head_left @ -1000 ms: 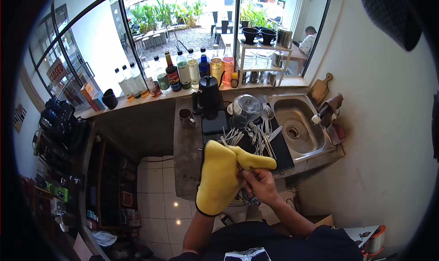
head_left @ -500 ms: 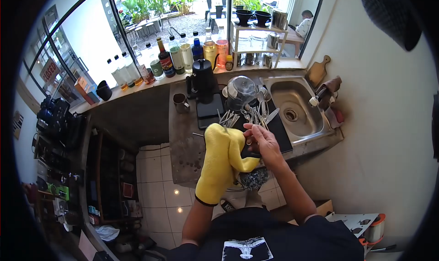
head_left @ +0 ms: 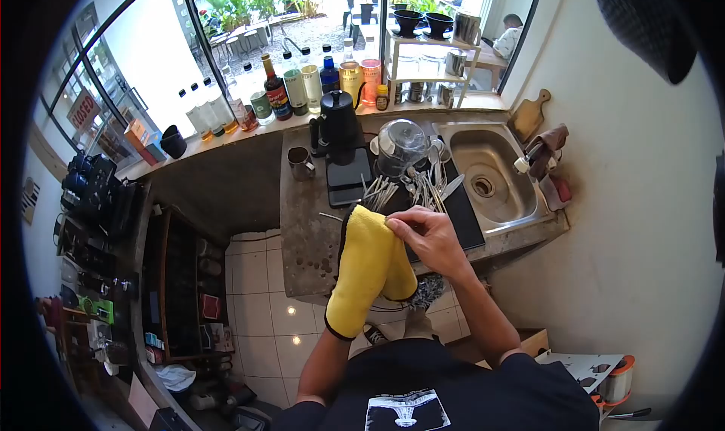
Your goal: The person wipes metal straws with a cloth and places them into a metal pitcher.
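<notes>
A yellow cloth (head_left: pixel 366 261) with a dark edge is draped over my left hand, hiding its fingers; only the forearm below shows. My right hand (head_left: pixel 430 238) pinches the cloth's upper right edge between thumb and fingers; anything else in the pinch is too small to make out. Beyond the hands, metal straws (head_left: pixel 380 193) and a pile of spoons, forks and knives (head_left: pixel 427 189) lie on a black mat (head_left: pixel 470 231). Another thin metal piece (head_left: pixel 331 217) rests on the counter just left of the cloth.
An upturned clear container (head_left: pixel 402 146) stands behind the cutlery, with a black kettle (head_left: pixel 337 118), a flat black scale (head_left: pixel 348 180) and a metal cup (head_left: pixel 300 164) to its left. The steel sink (head_left: pixel 487 178) is on the right. Bottles (head_left: pixel 310 84) line the window ledge.
My right hand has moved from below the cloth's right side up to its top edge. The cloth's right flap, earlier stretched rightward, now hangs down.
</notes>
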### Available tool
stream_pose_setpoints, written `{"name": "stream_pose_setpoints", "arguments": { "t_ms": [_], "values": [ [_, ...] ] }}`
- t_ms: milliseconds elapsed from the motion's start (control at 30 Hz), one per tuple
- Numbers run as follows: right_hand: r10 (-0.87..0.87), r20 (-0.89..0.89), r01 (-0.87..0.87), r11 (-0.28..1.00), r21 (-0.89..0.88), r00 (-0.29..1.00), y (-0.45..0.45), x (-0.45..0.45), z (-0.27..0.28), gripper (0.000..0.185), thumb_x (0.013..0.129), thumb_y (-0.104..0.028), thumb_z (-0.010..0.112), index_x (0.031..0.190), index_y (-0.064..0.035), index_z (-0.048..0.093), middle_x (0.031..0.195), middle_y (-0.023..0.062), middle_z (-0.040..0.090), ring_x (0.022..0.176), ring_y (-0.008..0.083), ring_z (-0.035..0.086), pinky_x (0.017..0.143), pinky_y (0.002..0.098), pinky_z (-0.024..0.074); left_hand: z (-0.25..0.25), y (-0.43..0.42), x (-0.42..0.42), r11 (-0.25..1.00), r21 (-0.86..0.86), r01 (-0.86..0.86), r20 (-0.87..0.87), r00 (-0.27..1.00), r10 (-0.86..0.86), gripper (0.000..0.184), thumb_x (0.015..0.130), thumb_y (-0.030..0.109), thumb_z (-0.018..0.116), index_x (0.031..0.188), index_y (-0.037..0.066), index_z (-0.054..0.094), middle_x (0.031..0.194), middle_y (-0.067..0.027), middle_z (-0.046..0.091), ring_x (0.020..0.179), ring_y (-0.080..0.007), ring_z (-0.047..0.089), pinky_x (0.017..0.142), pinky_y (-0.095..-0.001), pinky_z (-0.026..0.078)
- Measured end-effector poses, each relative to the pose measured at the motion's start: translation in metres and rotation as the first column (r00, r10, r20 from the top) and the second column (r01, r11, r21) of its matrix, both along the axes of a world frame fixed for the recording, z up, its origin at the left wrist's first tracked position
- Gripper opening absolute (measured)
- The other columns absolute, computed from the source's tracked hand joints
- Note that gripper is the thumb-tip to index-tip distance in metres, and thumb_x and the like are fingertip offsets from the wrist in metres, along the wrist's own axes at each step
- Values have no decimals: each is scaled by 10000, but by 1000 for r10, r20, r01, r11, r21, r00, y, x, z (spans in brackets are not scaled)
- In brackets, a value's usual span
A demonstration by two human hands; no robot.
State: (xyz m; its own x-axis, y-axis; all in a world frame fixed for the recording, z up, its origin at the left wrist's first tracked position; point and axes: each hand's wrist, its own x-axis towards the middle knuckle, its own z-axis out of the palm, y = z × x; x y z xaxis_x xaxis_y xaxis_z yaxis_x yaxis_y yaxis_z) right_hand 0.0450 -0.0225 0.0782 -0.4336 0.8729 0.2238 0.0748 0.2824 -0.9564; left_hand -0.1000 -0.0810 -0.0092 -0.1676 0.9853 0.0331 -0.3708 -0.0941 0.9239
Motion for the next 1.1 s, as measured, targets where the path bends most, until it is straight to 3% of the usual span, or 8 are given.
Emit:
{"name": "stream_pose_setpoints", "arguments": {
  "t_ms": [167,367,467,567,633,833,967,1100],
  "values": [
    [199,-121,-201,979,-10,973,6,-5,-4,200,912,-146,659,993,36,686,831,3,624,734,53,537,649,193,441,16,-8,0,1000,12,28,-322,947,-22,379,1000,207,510,1336,45,439,1211,-61,546,1077,-154,556,895,-279,477],
    [106,-140,-130,977,-171,984,10,-5,11,169,924,-132,639,984,21,679,812,-11,619,729,54,527,666,210,444,-9,2,5,998,32,-52,-230,972,58,351,1001,200,507,1310,41,456,1194,-64,549,1057,-144,559,879,-276,483],
    [233,-96,-241,967,-80,968,12,-4,0,164,935,-138,625,977,16,664,779,-27,580,709,55,501,659,203,427,-5,-2,4,998,-56,29,73,997,-25,347,950,169,598,1252,37,492,1148,-50,571,1029,-114,557,865,-257,463],
    [199,-66,-198,980,16,978,12,-6,-4,160,949,-156,606,951,3,625,754,-36,538,693,53,478,653,200,416,-4,3,8,997,-81,-21,-11,1000,20,274,956,164,585,1193,48,511,1094,-27,570,970,-94,554,818,-246,469],
    [160,-46,-157,986,54,986,14,-5,-6,165,959,-172,592,936,-10,603,744,-37,517,686,50,467,651,200,411,-2,6,11,992,63,-114,-418,899,130,139,954,124,548,1057,31,553,954,-42,586,819,-89,558,673,-245,482],
    [0,-263,-56,978,-203,965,29,-5,-4,207,991,-210,538,879,-38,565,712,-47,487,632,37,432,581,192,376,38,5,20,994,27,-109,-282,953,112,129,859,98,588,748,36,565,611,11,520,534,-70,483,435,-249,370],
    [28,-476,-230,899,-373,879,35,-5,-10,215,991,-238,531,941,-32,565,738,-15,524,660,53,477,596,193,408,56,-1,19,992,-123,-24,-473,880,-38,91,918,104,579,861,36,559,734,5,542,651,-55,502,519,-230,418],
    [92,-520,-364,815,-450,849,24,-6,-8,234,972,-216,564,972,5,640,732,-12,552,633,50,480,601,201,426,106,-28,38,943,-334,12,382,916,123,229,955,262,478,791,102,484,683,10,427,617,-100,420,520,-272,356]
  ]
}}
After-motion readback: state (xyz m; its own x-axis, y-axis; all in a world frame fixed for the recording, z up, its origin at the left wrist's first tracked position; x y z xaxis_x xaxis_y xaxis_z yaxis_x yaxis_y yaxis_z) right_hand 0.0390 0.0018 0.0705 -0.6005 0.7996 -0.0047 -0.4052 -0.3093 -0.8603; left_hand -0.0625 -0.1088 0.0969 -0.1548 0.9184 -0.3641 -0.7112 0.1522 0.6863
